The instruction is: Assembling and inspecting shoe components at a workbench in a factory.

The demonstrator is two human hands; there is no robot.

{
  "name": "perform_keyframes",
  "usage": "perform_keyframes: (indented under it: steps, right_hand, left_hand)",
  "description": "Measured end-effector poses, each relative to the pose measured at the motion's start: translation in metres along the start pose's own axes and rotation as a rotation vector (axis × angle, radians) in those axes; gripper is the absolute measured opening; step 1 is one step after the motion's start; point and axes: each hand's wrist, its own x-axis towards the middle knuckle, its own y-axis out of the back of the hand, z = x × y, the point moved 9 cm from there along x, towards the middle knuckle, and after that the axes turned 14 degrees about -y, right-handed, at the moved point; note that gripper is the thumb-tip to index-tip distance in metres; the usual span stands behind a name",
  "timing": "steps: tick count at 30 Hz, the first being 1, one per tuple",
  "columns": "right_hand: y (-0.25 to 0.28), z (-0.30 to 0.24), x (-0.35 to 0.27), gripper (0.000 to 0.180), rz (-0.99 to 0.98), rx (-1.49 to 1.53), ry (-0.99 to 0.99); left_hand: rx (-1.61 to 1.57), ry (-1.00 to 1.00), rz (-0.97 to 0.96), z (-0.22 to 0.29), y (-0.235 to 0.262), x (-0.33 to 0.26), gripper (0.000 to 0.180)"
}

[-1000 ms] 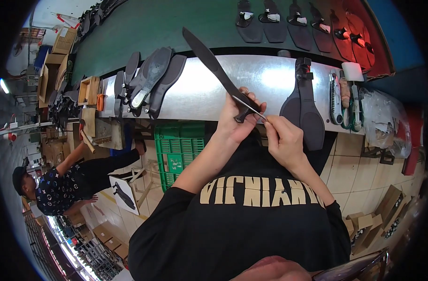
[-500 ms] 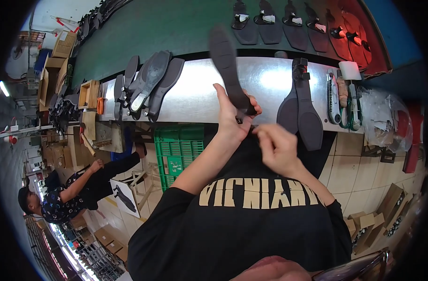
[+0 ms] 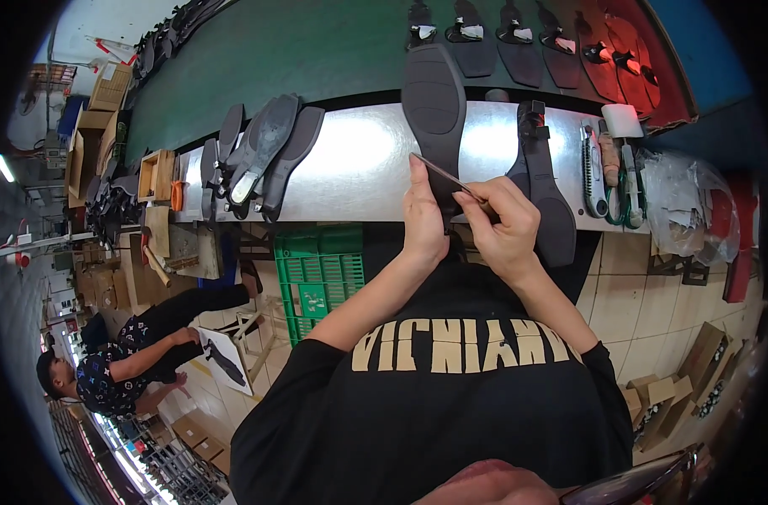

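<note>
Fingers (image 3: 476,200) of both hands gripped one shoe sole, upright over the bench edge.
Right hand (image 3: 506,227) pinched a thin blade-like tool (image 3: 448,177) against the dark sole's (image 3: 434,101) near end; left hand (image 3: 423,220) clamped that same end, equally close. The sole's long axis ran away from the fingers, toe toward the steel bench (image 3: 359,160) and the green belt (image 3: 317,50) beyond.

A matt rubbery sole (image 3: 434,109) stands over the glossy, smooth sheet-metal bench top (image 3: 359,164).
</note>
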Motion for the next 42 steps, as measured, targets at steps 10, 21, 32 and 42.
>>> perform_keyframes:
  steps: [10,21,32,42]
  right_hand:
    - [-0.006,0.011,0.001,0.008,-0.070,-0.052,-0.008]
    - [-0.002,0.037,-0.006,0.010,0.033,0.198,-0.246]
    - [-0.015,0.056,-0.003,0.007,-0.179,0.342,-0.459]
    - [-0.027,0.055,-0.002,0.010,-0.381,0.381,-0.574]
  left_hand:
    - [0.184,0.040,-0.098,-0.008,0.005,0.004,0.063]
    - [0.051,0.079,-0.039,-0.016,0.002,-0.002,0.064]
    - [0.233,0.007,-0.116,-0.019,0.012,0.006,0.065]
    - [0.174,0.044,-0.271,0.017,0.019,-0.004,0.028]
